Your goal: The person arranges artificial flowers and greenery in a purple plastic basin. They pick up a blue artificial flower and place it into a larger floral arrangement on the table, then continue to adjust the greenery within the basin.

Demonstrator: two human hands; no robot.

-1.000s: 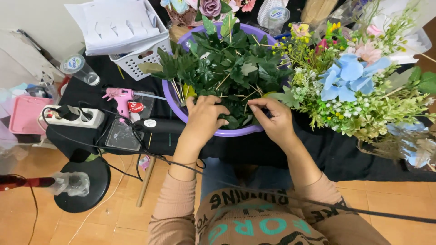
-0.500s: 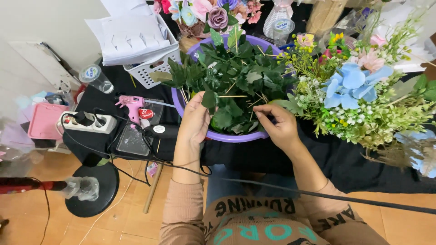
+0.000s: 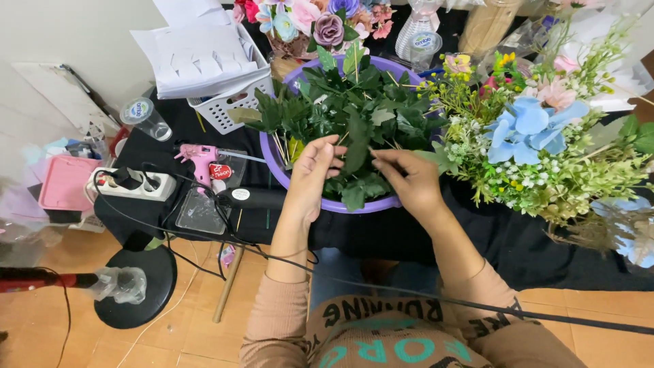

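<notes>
A purple basin (image 3: 381, 203) full of dark green artificial leaf stems (image 3: 354, 109) stands on a black-covered table. My left hand (image 3: 310, 178) reaches over the basin's near rim, its fingers curled against a large leaf (image 3: 355, 146). My right hand (image 3: 407, 178) pinches the thin stem of that same leaf sprig just right of it. Both hands hover over the front part of the basin.
A big bouquet (image 3: 538, 143) with blue and pink flowers lies right of the basin. Left of it are a pink glue gun (image 3: 201, 157), a power strip (image 3: 133, 184), a white basket (image 3: 225, 112) with paper, and a plastic cup (image 3: 143, 117). A black stool (image 3: 139, 286) stands below.
Both hands have shifted slightly further into the basin and closed on one leaf sprig. The camera view has moved a little.
</notes>
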